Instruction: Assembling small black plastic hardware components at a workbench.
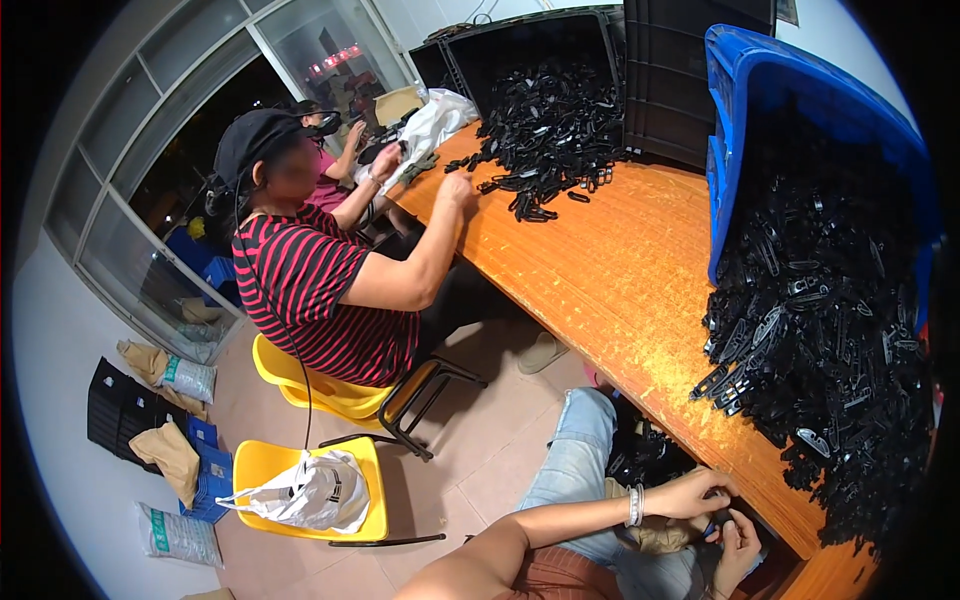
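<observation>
Both hands are held close together right by the table's (620, 260) near edge, the left hand (690, 492) with fingers bent, the right hand (738, 545) kinda curled. Whether anything's gripped can't really be told, it's too small and dark in there. Black parts (820, 330) are heaped on the table's right side, spilled from a tipped blue bin (722, 150). Left of the table, a yellow chair (255, 470) is topped with a white bag (325, 495); farther along, a striped-shirt co-worker (310, 290) is seated. At the table's far end, another pile (545, 115) is spilled from a black bin (535, 38).
</observation>
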Tool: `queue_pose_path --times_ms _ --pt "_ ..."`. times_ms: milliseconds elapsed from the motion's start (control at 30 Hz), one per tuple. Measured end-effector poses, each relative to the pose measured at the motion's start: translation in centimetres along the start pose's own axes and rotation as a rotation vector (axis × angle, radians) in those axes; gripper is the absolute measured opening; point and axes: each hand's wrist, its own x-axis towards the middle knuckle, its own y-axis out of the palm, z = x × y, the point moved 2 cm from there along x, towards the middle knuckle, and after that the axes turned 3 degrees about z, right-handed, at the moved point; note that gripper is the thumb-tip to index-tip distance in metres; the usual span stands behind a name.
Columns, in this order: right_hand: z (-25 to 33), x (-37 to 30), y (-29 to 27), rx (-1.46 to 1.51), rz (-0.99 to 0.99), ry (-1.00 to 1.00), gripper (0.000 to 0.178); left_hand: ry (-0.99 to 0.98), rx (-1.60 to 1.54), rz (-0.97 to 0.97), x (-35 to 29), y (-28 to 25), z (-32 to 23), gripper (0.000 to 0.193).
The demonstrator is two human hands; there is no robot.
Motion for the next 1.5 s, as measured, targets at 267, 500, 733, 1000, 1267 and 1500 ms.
queue_pose_path --times_ms 267,500,733,1000,1267,1500 --pt "-0.3 0.5 1.4 -0.082 0.05 0.09 0.023 0.003 0.134 -0.087 0.0 -1.0 -1.5 0.017" --pt "-1.0 1.1 -0.2 -0.094 0.002 -0.045 0.017 0.021 0.123 -0.119 0.4 -0.8 -1.9 0.017" --pt "0.7 3.9 -7.7 -0.195 -0.418 -0.163 0.023 0.023 0.143 -0.142 0.3 -0.7 -1.9 0.016" --pt "1.1 7.7 -9.8 -0.994 -0.532 -0.485 0.029 0.057 0.063 -0.133 0.8 0.2 -1.5 0.017" --pt "1.2 8.8 -8.7 -1.085 -0.547 -0.495 0.026 0.126 0.071 -0.136 0.9 -0.3 -2.8 0.017" --pt "0.6 8.7 -8.8 -1.025 -0.599 -0.572 0.019 0.115 0.1 -0.104 0.7 0.4 -1.9 0.016"
